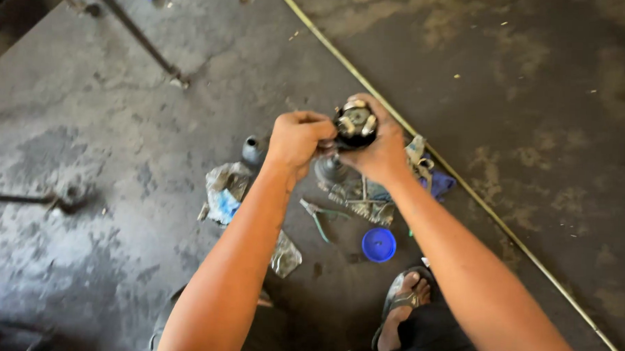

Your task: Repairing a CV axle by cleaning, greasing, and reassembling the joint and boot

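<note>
Mid-assembly: right hand [379, 151] cups a greasy bearing joint [355, 124] (probably a CV joint); left hand [296, 138] pinches its edge, next needing steady seating pressure.

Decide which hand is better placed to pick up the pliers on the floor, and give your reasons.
Probably the left. The right hand cradles the round metal part from beneath, carrying its weight. The left hand only pinches at its side, so it could let go, and the pliers lie just below it.

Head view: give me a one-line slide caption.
Both hands, left hand and right hand, grip a greasy round metal joint above pliers and blue lid.
</note>
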